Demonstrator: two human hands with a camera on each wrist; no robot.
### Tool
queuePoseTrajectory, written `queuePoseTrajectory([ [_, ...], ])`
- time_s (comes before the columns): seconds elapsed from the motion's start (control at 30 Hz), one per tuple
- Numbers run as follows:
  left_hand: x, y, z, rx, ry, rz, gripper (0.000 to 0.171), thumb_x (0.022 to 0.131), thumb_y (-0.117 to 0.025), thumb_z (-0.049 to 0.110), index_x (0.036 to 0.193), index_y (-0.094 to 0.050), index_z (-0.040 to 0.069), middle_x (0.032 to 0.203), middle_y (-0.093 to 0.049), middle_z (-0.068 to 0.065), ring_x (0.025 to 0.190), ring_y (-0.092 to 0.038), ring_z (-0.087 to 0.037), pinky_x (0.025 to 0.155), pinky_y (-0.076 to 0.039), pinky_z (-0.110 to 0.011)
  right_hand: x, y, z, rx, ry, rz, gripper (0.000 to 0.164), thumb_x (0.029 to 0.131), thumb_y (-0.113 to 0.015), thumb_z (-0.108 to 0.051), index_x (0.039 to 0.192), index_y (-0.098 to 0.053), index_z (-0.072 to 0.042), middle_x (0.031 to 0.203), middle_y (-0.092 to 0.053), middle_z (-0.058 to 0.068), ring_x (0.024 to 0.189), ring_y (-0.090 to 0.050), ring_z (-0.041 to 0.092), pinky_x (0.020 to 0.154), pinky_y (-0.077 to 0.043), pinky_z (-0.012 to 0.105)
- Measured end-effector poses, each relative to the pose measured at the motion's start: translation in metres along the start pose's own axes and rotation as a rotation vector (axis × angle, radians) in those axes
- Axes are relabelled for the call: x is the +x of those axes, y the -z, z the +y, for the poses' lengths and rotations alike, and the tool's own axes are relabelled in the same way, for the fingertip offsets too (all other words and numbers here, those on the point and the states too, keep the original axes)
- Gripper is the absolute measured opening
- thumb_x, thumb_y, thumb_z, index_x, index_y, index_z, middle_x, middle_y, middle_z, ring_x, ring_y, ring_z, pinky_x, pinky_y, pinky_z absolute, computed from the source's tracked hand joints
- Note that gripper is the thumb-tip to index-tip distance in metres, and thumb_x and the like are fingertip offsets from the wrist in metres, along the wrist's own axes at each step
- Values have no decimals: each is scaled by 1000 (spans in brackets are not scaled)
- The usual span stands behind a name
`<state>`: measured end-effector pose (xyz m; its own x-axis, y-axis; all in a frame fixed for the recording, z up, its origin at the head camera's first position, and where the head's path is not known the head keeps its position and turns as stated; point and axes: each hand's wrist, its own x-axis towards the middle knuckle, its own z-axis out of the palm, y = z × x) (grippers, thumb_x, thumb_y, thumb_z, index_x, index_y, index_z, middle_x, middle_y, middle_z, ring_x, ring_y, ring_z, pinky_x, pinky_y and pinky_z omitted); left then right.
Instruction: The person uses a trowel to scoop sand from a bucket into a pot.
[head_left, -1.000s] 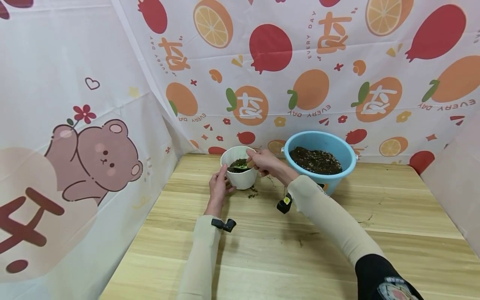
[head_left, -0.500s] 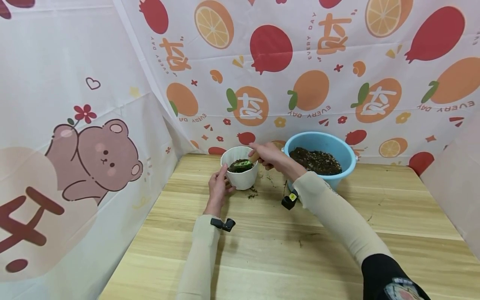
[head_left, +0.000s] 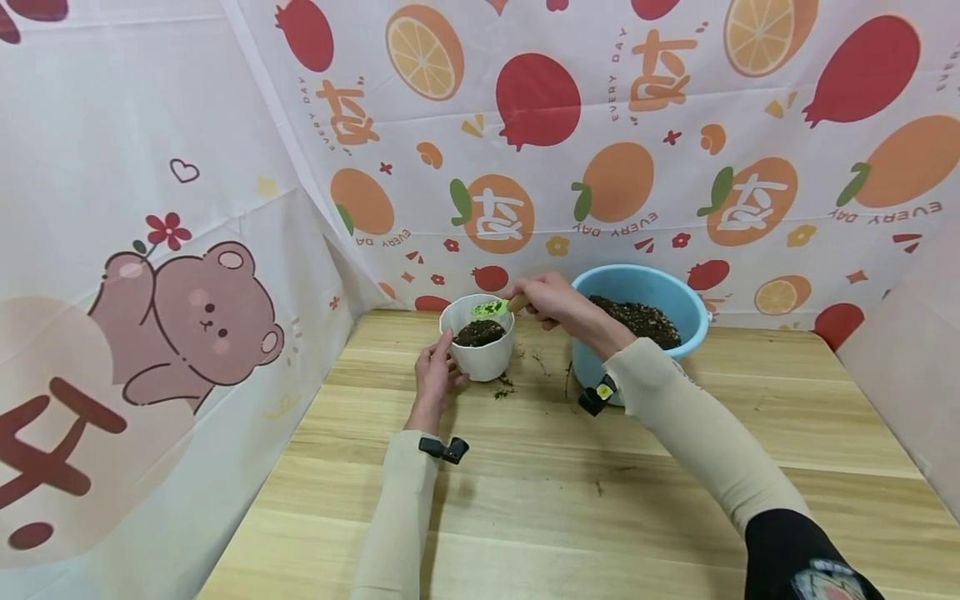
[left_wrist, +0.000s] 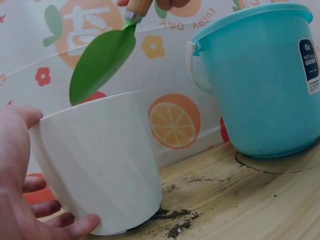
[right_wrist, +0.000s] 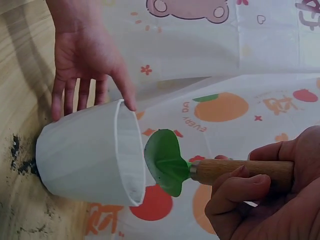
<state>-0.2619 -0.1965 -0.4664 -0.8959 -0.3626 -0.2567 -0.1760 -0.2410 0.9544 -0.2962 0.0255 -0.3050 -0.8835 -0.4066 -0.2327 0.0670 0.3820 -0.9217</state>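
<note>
A white flowerpot (head_left: pixel 483 360) with dark soil (head_left: pixel 480 333) in it stands upright at the back of the table. Against its left side rests my left hand (head_left: pixel 435 375), thumb at the rim and fingers spread on the lower wall in the left wrist view. My right hand (head_left: pixel 551 300) grips the wooden handle (right_wrist: pixel 230 171) of a green trowel (right_wrist: pixel 166 162). The trowel's blade (left_wrist: pixel 102 62) hovers at the pot's rim, soil traces on its face in the head view. In the left wrist view only a few fingers of my right hand show.
A blue bucket (head_left: pixel 592 367) partly filled with soil (head_left: pixel 641 321) stands right of the pot, partly behind my right forearm. Spilled soil (left_wrist: pixel 180 227) lies by the pot's base on the wooden table (head_left: pixel 525 500). Printed cloths (head_left: pixel 555 192) hang behind and at the left.
The trowel has risen from the soil inside the pot to the rim, tilting its face into view. My right hand has moved up and right. The left hand stays at the pot.
</note>
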Motion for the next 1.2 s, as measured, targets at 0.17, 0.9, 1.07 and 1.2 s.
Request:
queuePoseTrajectory([
  [0.17, 0, -1, -1, -7, -6, 10, 73, 95, -60, 61, 142, -44, 7, 135, -48, -13, 113, -58, -28, 104, -54, -52, -9, 12, -4, -7, 13, 3, 36, 105, -44, -31, 121, -71, -14, 63, -41, -2, 50, -29, 13, 49, -26, 26],
  [0.9, 1, 0, -1, 7, -7, 8, 74, 95, -59, 62, 142, -44, 7, 133, -47, -14, 111, -59, -27, 103, -55, -51, -44, 68, 3, 153, 64, 72, 37, 105, -48, -30, 132, -64, -10, 71, -49, 0, 50, -32, 10, 46, -28, 24],
  [1.07, 0, 0, -2, 8, -7, 8, 73, 96, -59, 61, 142, -44, 7, 132, -47, -14, 109, -58, -26, 103, -56, -51, -55, 85, 7, 160, 88, 89, 36, 106, -46, -31, 130, -63, -10, 71, -48, -1, 52, -34, 11, 46, -30, 23],
  [1.2, -1, 0, -2, 13, -9, 10, 74, 95, -59, 62, 143, -44, 7, 133, -47, -14, 109, -58, -26, 101, -57, -49, -61, 98, 11, 154, 84, 101, 35, 107, -46, -33, 128, -62, -12, 71, -48, -2, 55, -36, 11, 48, -33, 22],
])
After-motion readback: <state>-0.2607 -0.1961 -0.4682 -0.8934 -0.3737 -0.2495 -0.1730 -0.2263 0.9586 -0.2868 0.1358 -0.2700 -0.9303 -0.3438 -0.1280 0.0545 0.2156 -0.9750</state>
